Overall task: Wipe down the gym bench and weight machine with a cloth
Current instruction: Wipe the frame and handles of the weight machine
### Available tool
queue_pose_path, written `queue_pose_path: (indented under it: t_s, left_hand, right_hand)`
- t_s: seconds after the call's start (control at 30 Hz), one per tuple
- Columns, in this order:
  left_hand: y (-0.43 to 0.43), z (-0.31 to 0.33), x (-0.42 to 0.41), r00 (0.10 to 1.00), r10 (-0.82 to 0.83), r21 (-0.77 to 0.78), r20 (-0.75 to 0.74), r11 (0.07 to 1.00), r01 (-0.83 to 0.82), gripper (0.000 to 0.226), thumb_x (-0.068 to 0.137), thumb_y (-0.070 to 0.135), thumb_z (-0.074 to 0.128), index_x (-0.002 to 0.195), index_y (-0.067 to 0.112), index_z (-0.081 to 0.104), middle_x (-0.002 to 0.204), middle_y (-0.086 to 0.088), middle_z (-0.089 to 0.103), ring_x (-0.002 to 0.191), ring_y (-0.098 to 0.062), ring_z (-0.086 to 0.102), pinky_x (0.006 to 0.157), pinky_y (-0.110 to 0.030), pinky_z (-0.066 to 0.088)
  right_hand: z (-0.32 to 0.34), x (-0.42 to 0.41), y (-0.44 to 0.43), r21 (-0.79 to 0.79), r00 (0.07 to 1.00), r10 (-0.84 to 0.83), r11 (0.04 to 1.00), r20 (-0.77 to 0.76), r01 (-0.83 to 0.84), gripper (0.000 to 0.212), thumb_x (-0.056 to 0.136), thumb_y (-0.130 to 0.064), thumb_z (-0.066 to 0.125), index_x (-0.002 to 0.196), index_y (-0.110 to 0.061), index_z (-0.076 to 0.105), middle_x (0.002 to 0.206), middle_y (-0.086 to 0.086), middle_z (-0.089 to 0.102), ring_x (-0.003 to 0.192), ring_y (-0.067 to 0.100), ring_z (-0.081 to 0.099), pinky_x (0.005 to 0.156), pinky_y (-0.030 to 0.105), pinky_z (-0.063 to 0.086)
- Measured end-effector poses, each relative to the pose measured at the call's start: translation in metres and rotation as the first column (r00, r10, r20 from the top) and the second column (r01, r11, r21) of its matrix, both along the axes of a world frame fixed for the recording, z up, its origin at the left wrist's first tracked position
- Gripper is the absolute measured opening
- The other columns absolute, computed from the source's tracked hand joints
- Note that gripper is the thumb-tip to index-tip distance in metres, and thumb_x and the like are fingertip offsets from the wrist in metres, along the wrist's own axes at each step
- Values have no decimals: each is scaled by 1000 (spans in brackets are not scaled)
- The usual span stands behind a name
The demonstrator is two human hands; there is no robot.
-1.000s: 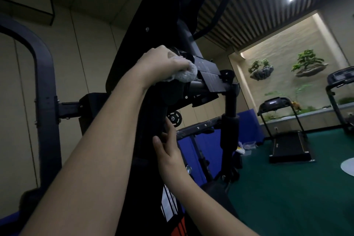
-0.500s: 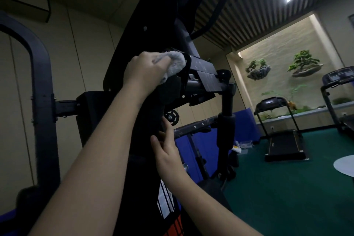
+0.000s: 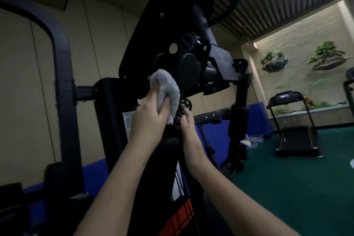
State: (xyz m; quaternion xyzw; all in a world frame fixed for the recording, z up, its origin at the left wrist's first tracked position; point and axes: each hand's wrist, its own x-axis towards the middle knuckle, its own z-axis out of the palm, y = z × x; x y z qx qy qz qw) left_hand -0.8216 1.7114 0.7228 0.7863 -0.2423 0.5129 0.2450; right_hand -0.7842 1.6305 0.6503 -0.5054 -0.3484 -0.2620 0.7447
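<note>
The black weight machine (image 3: 172, 25) fills the middle of the view, with a round foam roller end (image 3: 186, 71) at head height. My left hand (image 3: 149, 119) grips a grey fluffy cloth (image 3: 166, 90) and presses it against the machine just left of and below that roller. My right hand (image 3: 186, 120) rests on the machine's upright just to the right of the cloth, fingers curved around a dark part that I cannot make out. No bench is visible.
A black rack frame (image 3: 63, 82) stands at the left against a beige wall. Treadmills (image 3: 295, 136) sit on the green floor (image 3: 287, 188) at the right, below wall planters (image 3: 325, 57). Blue padding (image 3: 214, 136) lines the wall behind the machine.
My left hand has dropped with the cloth from the top of the roller assembly to the area below and left of it. The right hand stays on the upright.
</note>
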Motion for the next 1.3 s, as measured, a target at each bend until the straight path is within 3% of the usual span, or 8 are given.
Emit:
queue_pose_path:
  t_s: [0.33, 0.47, 0.57, 0.73, 0.83, 0.97, 1.13, 1.3]
  left_hand:
    - [10, -38, -36, 889, 431, 178, 151, 873, -454, 27, 89, 29, 45, 91, 7, 59, 83, -8, 64, 71, -22, 56, 61, -28, 35]
    - [-8, -68, -48, 995, 85, 118, -50, 990, -78, 28, 91, 29, 39, 108, 16, 57, 100, 6, 60, 94, -9, 54, 84, -25, 43]
    - [-13, -79, -49, 970, -121, 153, -211, 976, 155, 46, 83, 41, 20, 120, 35, 47, 114, 26, 48, 119, 11, 28, 103, -22, 18]
    - [15, -67, -40, 999, 42, 184, -33, 982, -35, 66, 74, 50, 5, 132, 43, 38, 125, 35, 27, 115, 24, 9, 97, -9, -6]
    - [31, -58, -27, 998, 63, 43, -12, 997, -63, 65, 73, 55, 19, 133, 40, 39, 134, 26, 33, 127, 8, 20, 109, -23, 5]
    - [39, -66, -3, 991, -50, -72, -125, 997, 41, 52, 85, 52, 35, 135, 49, 23, 143, 12, 36, 132, -3, 28, 111, -42, 27]
    - [45, -81, 11, 998, -57, -94, -28, 994, 54, 60, 80, 61, 22, 138, 44, 27, 136, 13, 40, 126, -5, 34, 95, -19, 31]
    - [41, -80, 17, 998, -42, -97, 37, 994, 46, 50, 85, 53, 18, 134, 47, 24, 136, 13, 42, 122, 1, 32, 94, -13, 27]
  right_hand:
    - [-16, -34, 3, -19, 996, -25, 999, 81, 27, 49, 82, -53, 43, 127, -34, 44, 132, -4, 50, 123, 9, 47, 106, 36, 38]
    - [-27, -48, 6, 145, 989, 50, 987, 141, -71, 44, 85, -34, 46, 126, -18, 47, 113, 4, 61, 105, 14, 60, 91, 27, 49]
    - [-28, -47, -5, 288, 994, -16, 958, 105, -14, 34, 87, -31, 45, 118, -18, 52, 99, -2, 64, 91, 13, 62, 79, 21, 51]
    - [-8, -38, -16, 365, 955, -296, 886, -30, 286, 12, 95, -20, 47, 100, -22, 59, 94, 0, 64, 87, 14, 63, 74, 29, 51]
    - [21, -27, -18, 454, 890, -455, 784, -44, 423, 9, 94, -24, 52, 100, -23, 57, 102, 0, 59, 95, 13, 60, 81, 31, 51]
    - [40, -17, 7, 404, 716, -692, 684, 93, 608, 22, 92, -20, 52, 114, -18, 51, 111, -3, 47, 103, -7, 43, 88, 9, 37]
    - [5, -10, 31, 41, 610, -735, 647, 296, 761, 50, 75, -44, 49, 121, -33, 35, 136, -4, 29, 121, 9, 30, 92, 23, 36]
    - [-17, 1, 9, 92, 657, -682, 713, 322, 695, 32, 72, -24, 42, 101, -20, 54, 103, -9, 48, 92, 9, 50, 74, 19, 43]
